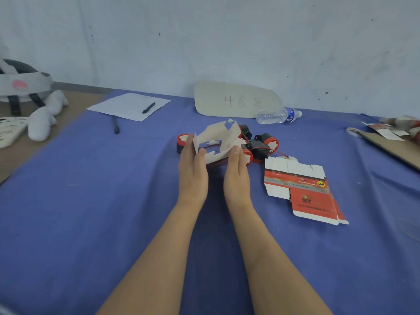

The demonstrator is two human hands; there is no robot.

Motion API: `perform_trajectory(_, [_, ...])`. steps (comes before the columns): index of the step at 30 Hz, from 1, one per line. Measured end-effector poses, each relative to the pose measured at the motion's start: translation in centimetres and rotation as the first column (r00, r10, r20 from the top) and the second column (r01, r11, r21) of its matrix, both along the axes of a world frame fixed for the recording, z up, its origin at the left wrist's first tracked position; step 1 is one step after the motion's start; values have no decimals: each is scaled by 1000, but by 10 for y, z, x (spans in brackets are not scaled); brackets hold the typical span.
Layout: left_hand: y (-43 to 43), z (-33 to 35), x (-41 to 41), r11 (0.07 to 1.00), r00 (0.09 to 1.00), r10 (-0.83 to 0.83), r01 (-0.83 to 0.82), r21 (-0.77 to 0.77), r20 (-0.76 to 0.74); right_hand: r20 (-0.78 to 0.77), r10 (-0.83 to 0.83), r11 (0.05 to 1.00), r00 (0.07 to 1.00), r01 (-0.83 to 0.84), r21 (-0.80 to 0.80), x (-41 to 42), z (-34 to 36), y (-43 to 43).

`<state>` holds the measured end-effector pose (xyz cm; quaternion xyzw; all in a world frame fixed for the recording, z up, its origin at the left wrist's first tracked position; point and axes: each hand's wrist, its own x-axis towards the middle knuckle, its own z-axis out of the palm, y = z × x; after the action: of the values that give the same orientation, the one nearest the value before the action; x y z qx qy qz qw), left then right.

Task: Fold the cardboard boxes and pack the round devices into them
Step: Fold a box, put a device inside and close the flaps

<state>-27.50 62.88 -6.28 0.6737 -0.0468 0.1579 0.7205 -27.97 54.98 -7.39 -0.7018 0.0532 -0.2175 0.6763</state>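
Pinching half-folded box (229, 137) between left hand (193, 171) and right hand (236, 176), round devices (270, 143) just behind.

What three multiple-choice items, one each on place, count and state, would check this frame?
1. Where do the flat boxes lie?
A. In a crate
B. On the blue cloth, right of the right hand
C. On the floor

2. How many pens are in view?
A. One
B. Two
C. Four

3. The box that the left hand and right hand hold is:
A. taped shut
B. lying flat
C. partly folded, flaps open

Answers:
1 B: they lie flat on the cloth beside that hand.
2 B: one lies on the paper, the other on the cloth.
3 C: its white flaps stand spread between the hands.
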Motion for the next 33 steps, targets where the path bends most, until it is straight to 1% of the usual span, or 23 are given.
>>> perform_trajectory(3, [1,4,0,1000,1000,6,-6,-18,21,14,-13,998,1000,14,-59,-1,3,-1])
perform_trajectory(7, [1,4,3,982,995,-72,59,-181,-66,-31,-24,996,999,21,-90,-2,4,-3])
perform_trajectory(11, [-1,1,4,964,993,-80,55,-261,-87,-62,-7,995,998,0,-100,0,2,-3])
perform_trajectory(13, [-1,0,2,974,995,-78,62,-219,-67,-74,-18,995,997,10,-101,0,0,-4])
perform_trajectory(16, [-1,-1,-1,1000,1000,-7,7,-19,-22,-98,-65,991,993,52,-125,3,-3,-6])
perform_trajectory(18, [-2,-4,-1,996,999,39,-38,81,-11,-118,-81,986,990,63,-152,3,-3,-7])
perform_trajectory(22, [-2,-6,2,988,996,67,-58,143,-58,-69,-100,967,993,81,-241,0,-3,-4])
perform_trajectory(24, [-1,-7,3,988,995,80,-72,138,-53,-30,-44,969,999,35,-246,0,-2,-3])
perform_trajectory(26, [1,-8,5,991,995,87,-81,109,-49,-22,62,978,998,-65,-199,-2,3,0])
perform_trajectory(27, [2,-8,6,993,995,86,-81,86,-55,-19,110,983,994,-111,-147,-3,5,0])
perform_trajectory(30, [3,-7,6,995,993,88,-84,57,-76,-26,189,980,982,-186,69,0,10,-2])
perform_trajectory(32, [2,-6,6,994,993,89,-84,68,-80,-34,254,948,967,-242,205,0,11,-5])
perform_trajectory(33, [2,-6,5,994,993,88,-82,73,-77,-59,267,940,962,-246,236,0,11,-5])
